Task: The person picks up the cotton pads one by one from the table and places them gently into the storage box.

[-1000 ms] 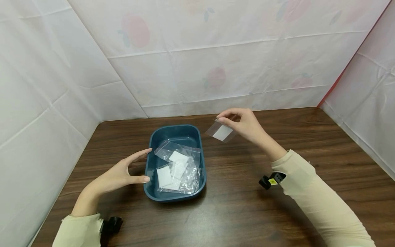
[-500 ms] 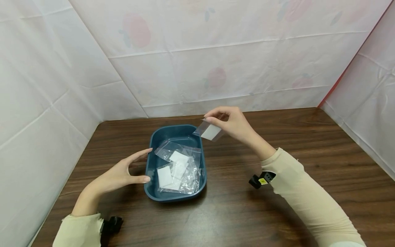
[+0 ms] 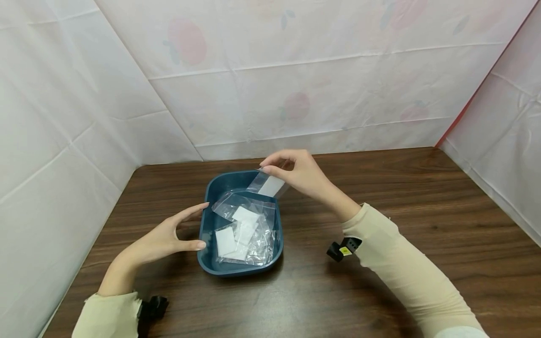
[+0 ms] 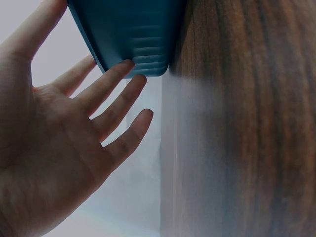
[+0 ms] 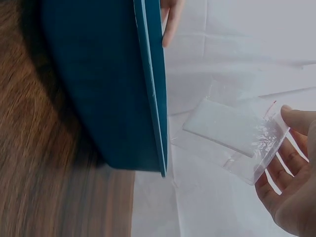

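Between thumb and fingertips, my right hand (image 3: 304, 174) pinches the top edge of a clear zip bag (image 5: 222, 126) with a flat white piece inside. In the head view that bag hangs over the far right corner of a blue plastic bin (image 3: 276, 234). Several similar clear bags with white pieces (image 3: 245, 230) lie in the bin, overlapping. My left hand (image 3: 162, 237) is at the bin's left side, thumb and fingers spread and touching its rim and wall. The left wrist view has the left fingers (image 4: 111, 81) extended against the bin's ribbed outer wall.
The bin stands on a dark wood-grain table (image 3: 359, 281). White cloth with faded fruit prints (image 3: 296, 103) hangs along the back, and more white cloth closes in the left and right sides.
My right hand has moved left with the zip bag, from right of the bin to over its far right corner. The left hand and the bin have stayed put.
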`<state>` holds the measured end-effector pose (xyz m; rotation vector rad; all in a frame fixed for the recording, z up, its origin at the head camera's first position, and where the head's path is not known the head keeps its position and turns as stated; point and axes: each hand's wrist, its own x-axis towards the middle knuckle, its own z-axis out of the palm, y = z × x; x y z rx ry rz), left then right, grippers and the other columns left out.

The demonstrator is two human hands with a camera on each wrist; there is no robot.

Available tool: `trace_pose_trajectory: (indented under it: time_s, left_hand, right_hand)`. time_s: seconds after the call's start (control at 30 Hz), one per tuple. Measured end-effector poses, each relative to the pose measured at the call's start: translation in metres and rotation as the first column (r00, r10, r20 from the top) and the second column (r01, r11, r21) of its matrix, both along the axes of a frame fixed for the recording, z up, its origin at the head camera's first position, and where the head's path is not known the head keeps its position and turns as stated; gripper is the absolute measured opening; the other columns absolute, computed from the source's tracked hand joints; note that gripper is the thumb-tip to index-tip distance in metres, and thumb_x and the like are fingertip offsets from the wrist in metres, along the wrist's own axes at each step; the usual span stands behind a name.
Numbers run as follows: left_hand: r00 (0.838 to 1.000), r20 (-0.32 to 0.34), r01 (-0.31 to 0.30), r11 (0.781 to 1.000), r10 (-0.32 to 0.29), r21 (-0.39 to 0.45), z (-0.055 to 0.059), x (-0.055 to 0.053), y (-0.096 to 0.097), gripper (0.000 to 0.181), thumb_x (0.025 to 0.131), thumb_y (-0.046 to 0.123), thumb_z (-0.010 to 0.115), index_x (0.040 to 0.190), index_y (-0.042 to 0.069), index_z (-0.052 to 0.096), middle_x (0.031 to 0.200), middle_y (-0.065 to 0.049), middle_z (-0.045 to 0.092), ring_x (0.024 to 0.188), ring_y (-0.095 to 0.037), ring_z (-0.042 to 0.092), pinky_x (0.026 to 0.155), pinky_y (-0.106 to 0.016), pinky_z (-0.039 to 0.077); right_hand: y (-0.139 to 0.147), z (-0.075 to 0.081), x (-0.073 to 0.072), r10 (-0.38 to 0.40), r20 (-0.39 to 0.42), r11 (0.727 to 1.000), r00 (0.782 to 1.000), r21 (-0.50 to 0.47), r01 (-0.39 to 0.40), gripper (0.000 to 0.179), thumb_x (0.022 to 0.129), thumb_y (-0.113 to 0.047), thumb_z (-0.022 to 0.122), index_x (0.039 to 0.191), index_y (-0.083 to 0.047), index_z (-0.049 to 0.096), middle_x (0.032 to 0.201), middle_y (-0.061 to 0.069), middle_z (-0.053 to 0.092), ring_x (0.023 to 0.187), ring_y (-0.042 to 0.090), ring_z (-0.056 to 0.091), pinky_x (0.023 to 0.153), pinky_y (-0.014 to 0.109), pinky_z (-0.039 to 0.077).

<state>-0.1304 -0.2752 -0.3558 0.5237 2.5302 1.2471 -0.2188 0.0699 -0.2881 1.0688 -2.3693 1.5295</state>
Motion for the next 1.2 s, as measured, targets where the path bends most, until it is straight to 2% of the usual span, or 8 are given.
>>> trace_pose_trajectory:
  time_s: [0.3,0.6,0.8,1.2]
  left_hand:
    - [1.0,-0.003,-0.001,1.0,0.001,0.006,0.0,0.0,0.0,0.085,0.087,0.027,0.078,0.156,0.021,0.03,0.155,-0.013,0.035,0.138,-0.043,0.033,0.099,-0.068,0.037]
    - [1.0,-0.001,0.006,1.0,-0.006,0.02,0.002,0.001,0.001,0.084,0.088,0.025,0.078,0.156,0.019,0.03,0.153,-0.015,0.037,0.137,-0.043,0.034,0.097,-0.067,0.039]
    - [1.0,0.014,0.0,1.0,-0.001,0.014,0.001,0.0,0.0,0.084,0.088,0.026,0.078,0.157,0.02,0.029,0.155,-0.016,0.035,0.137,-0.045,0.034,0.098,-0.068,0.037]
    - [1.0,0.004,-0.001,1.0,0.001,0.006,0.001,0.0,-0.001,0.084,0.088,0.026,0.078,0.156,0.02,0.03,0.154,-0.015,0.036,0.137,-0.044,0.035,0.097,-0.068,0.038]
  right_hand:
    - [-0.018,-0.004,0.004,0.028,0.05,1.0,0.998,0.004,-0.028,0.012,0.093,-0.02,0.072,0.102,-0.015,0.077,0.094,-0.008,0.071,0.081,0.013,0.061,0.072,0.033,0.051]
    - [-0.032,-0.009,0.004,0.051,0.051,0.998,0.997,0.033,-0.052,0.013,0.093,-0.022,0.072,0.103,-0.015,0.077,0.093,-0.011,0.071,0.087,0.008,0.061,0.079,0.033,0.049]
    - [-0.036,-0.014,0.002,0.071,0.049,0.994,0.996,0.074,-0.075,0.016,0.094,-0.024,0.07,0.106,-0.015,0.076,0.096,-0.013,0.07,0.089,0.007,0.06,0.083,0.037,0.048]
    - [-0.043,-0.026,-0.005,0.068,0.071,0.989,0.995,0.126,-0.076,0.016,0.095,-0.023,0.07,0.107,-0.014,0.076,0.095,-0.012,0.071,0.088,0.006,0.06,0.079,0.033,0.049]
